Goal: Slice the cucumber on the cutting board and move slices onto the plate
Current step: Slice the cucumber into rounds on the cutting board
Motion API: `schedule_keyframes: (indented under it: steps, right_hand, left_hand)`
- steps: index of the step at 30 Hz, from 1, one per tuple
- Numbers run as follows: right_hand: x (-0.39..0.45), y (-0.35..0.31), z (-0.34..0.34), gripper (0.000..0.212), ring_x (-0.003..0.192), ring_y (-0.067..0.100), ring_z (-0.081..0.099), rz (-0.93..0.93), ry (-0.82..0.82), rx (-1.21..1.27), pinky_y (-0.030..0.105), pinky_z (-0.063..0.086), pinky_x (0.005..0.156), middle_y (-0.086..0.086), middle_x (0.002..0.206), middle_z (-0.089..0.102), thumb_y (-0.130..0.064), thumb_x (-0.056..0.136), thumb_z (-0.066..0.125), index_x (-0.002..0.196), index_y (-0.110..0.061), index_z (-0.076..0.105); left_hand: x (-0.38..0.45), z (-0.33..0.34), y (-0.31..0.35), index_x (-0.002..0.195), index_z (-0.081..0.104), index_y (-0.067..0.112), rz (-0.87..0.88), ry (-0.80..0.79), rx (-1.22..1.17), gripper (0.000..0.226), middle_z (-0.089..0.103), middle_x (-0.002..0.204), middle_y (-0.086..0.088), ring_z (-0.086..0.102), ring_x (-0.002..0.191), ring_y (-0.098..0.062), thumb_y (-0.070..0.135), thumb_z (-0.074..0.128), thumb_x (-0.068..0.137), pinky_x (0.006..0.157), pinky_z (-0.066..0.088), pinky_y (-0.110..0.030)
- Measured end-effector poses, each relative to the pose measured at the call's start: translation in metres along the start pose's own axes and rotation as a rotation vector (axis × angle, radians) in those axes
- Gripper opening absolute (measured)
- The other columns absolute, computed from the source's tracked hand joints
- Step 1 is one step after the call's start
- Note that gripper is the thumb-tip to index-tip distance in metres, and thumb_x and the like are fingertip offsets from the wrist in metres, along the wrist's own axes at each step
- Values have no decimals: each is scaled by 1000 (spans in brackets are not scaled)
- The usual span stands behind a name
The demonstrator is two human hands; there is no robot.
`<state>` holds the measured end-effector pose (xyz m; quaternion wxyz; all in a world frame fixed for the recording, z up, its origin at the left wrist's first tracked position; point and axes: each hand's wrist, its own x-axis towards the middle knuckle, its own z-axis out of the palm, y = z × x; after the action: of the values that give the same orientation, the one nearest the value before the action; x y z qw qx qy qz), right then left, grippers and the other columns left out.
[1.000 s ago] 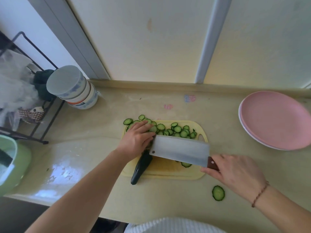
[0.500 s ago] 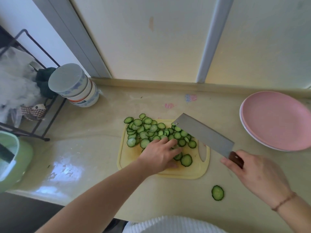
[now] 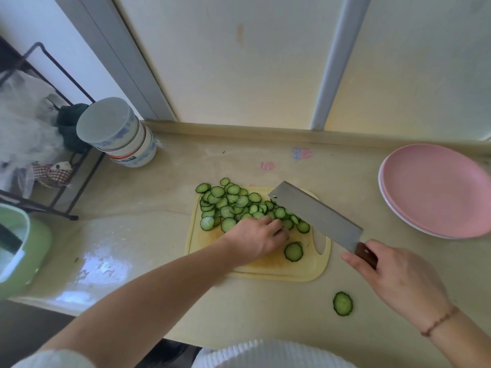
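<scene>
A heap of cucumber slices (image 3: 233, 205) covers the far half of the yellow cutting board (image 3: 268, 272). One slice (image 3: 293, 251) lies apart on the board, and another slice (image 3: 342, 303) lies on the counter in front of it. My left hand (image 3: 256, 240) rests on the board with its fingers curled into the near right edge of the heap; whatever is under the palm is hidden. My right hand (image 3: 393, 277) grips the wooden handle of a cleaver (image 3: 316, 216), whose blade slants over the board's right side next to the slices. The pink plate (image 3: 435, 189) is at the far right, with nothing on it.
A stack of bowls (image 3: 119, 136) stands at the back left beside a black wire rack (image 3: 53, 181). A green container (image 3: 24, 248) sits at the counter's left end. The wall runs close behind the board. The counter's front edge is near my body.
The cleaver lifted from flat on the board and swung to its right side. My left hand slid right into the slices. The dark cucumber end seen one second ago is no longer visible.
</scene>
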<state>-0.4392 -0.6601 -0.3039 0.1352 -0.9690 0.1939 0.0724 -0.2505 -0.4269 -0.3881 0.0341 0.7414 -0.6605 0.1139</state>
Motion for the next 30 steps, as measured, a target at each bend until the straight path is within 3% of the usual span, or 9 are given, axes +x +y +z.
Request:
schedule_keyframes:
  steps: [2,6,11,15,20,24,28,30]
  right_hand:
    - [0,-1,0,60,40,8,46,-7,0,9,24,25,38,-2,42,45,-78,78,30,62,-21,41]
    - [1,-3,0,60,39,9,46,-14,5,31,24,24,37,-2,41,44,-77,78,32,61,-20,42]
    - [5,-7,1,61,40,10,45,-19,-1,28,24,24,37,-2,42,45,-78,77,31,61,-20,41]
    - [7,-8,4,61,41,9,47,-20,-16,41,25,27,38,-2,43,46,-79,77,30,62,-21,42]
    - [7,-8,3,60,38,10,43,-18,-7,65,24,24,37,0,41,45,-77,77,35,60,-19,40]
    - [7,-4,4,60,37,13,46,3,16,107,27,28,36,1,39,44,-76,78,37,59,-18,41]
    - [8,-3,2,62,39,16,49,45,35,128,31,35,37,2,39,46,-77,77,36,60,-18,43]
    - [8,-2,2,63,40,17,49,55,42,124,35,39,39,2,39,47,-78,76,35,60,-18,44]
  left_hand:
    - [-2,-5,-4,124,65,3,-108,75,-89,50,64,92,-11,59,71,-25,0,78,76,40,48,-31]
    - [-14,-21,-25,124,63,1,-332,233,-160,32,67,97,-12,65,79,-26,5,60,92,47,56,-37]
    - [-52,-20,-67,116,71,2,-625,167,-20,42,70,98,-15,66,79,-36,-3,81,75,49,58,-43]
    - [-68,-15,-59,117,73,8,-611,99,-60,42,70,102,-11,66,84,-33,16,87,78,50,58,-40]
    - [-66,-21,-45,115,73,10,-681,200,-114,36,70,107,-5,67,90,-26,38,66,94,57,55,-31]
    - [-45,-29,-16,107,75,11,-754,239,-117,32,71,106,-5,65,91,-27,34,59,93,68,57,-35]
    - [0,-27,45,113,69,19,-621,-63,-219,39,68,107,2,60,99,-22,48,50,96,86,55,-40]
    - [12,-16,64,111,69,20,-591,-123,-215,36,67,104,4,59,96,-22,49,61,92,82,53,-36]
